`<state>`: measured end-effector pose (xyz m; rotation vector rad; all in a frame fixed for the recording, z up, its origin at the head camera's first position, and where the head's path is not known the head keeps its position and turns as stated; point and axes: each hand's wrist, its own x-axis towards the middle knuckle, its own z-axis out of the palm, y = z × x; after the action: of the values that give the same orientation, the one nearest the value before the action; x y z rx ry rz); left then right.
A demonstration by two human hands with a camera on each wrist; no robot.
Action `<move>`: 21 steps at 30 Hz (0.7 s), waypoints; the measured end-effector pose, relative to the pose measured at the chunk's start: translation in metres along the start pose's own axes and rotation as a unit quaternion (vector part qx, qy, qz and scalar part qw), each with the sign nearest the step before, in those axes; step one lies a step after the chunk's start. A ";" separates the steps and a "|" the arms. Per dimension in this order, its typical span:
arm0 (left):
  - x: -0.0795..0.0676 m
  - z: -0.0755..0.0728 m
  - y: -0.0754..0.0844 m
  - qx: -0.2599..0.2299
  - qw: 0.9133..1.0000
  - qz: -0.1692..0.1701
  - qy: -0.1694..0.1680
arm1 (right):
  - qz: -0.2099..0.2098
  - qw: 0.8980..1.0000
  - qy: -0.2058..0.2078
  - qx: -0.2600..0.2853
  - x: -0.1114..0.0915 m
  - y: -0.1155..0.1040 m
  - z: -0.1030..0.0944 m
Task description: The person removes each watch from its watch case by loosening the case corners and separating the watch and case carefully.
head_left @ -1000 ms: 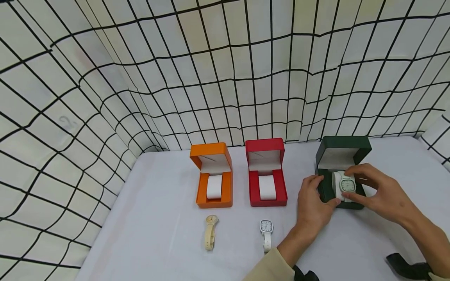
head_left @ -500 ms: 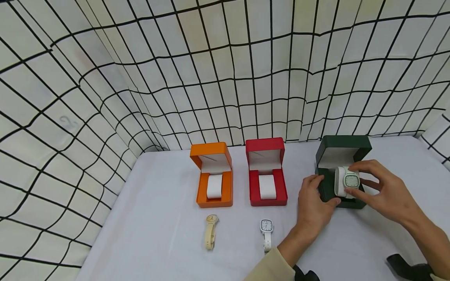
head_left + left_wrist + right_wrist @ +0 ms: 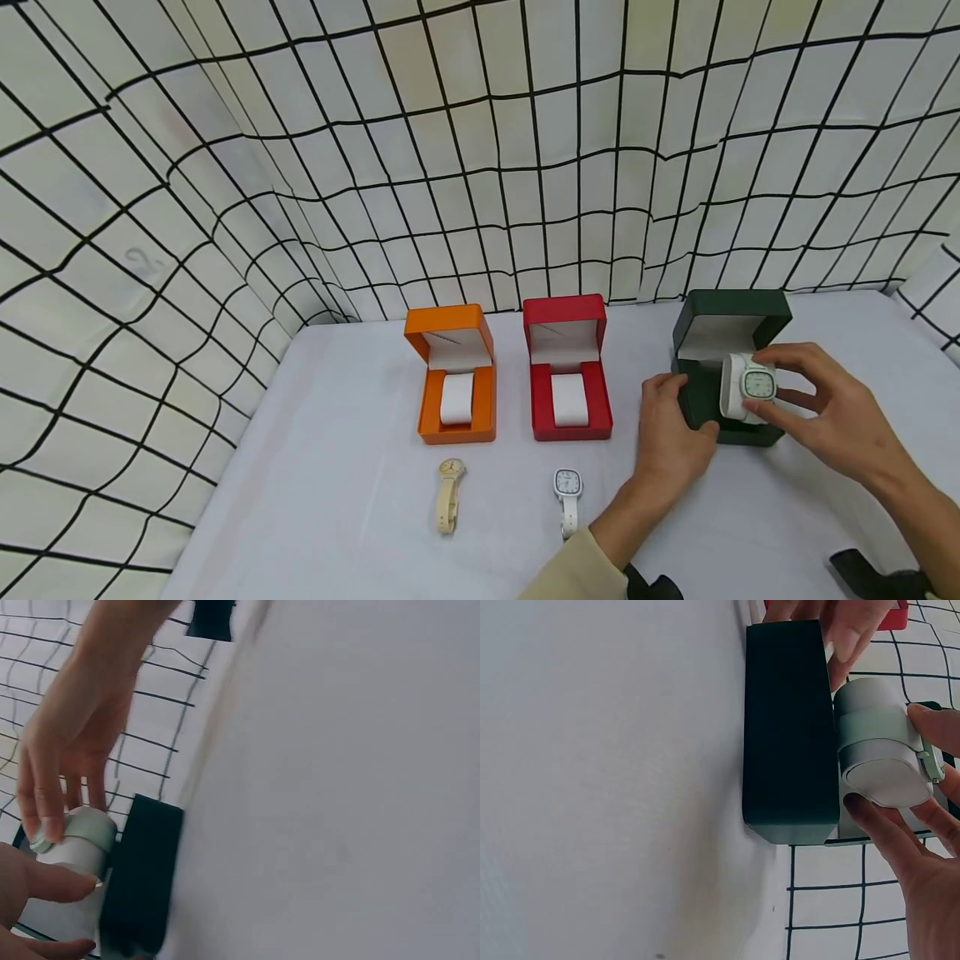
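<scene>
In the head view, the green watch box (image 3: 731, 310) stands at the right with its lid up. My left hand (image 3: 673, 433) holds the box's left side, thumb at the front edge. My right hand (image 3: 832, 408) pinches a pale green wristwatch (image 3: 759, 384) wrapped round a white cushion (image 3: 731, 390). Cushion and watch are lifted partly clear of the box's base and shifted to the right. In the right wrist view, the pale green strap (image 3: 877, 726) circles the cushion, close beside the dark box wall (image 3: 791, 727). Fingers hide part of the watch.
Left of the green box stand an open red watch box (image 3: 540, 417) and an open orange one (image 3: 426, 417), each with a white cushion inside. A white watch (image 3: 568, 483) and a cream watch (image 3: 448, 496) lie in front. A black-gridded wall rises behind.
My right hand has drawn the cushion with the pale green watch up and to the right out of its place in the green box. My left hand has stayed on the box.
</scene>
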<state>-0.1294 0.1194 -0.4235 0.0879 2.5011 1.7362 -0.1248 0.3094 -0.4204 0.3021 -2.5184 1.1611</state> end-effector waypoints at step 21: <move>-0.001 -0.013 0.017 -0.103 0.993 0.042 -0.043 | -0.019 0.998 -0.006 0.060 -0.007 -0.015 0.001</move>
<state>-0.1302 0.1131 -0.4032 0.2513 2.2750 1.9664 -0.1138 0.2996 -0.4131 0.3861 -2.4465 1.3021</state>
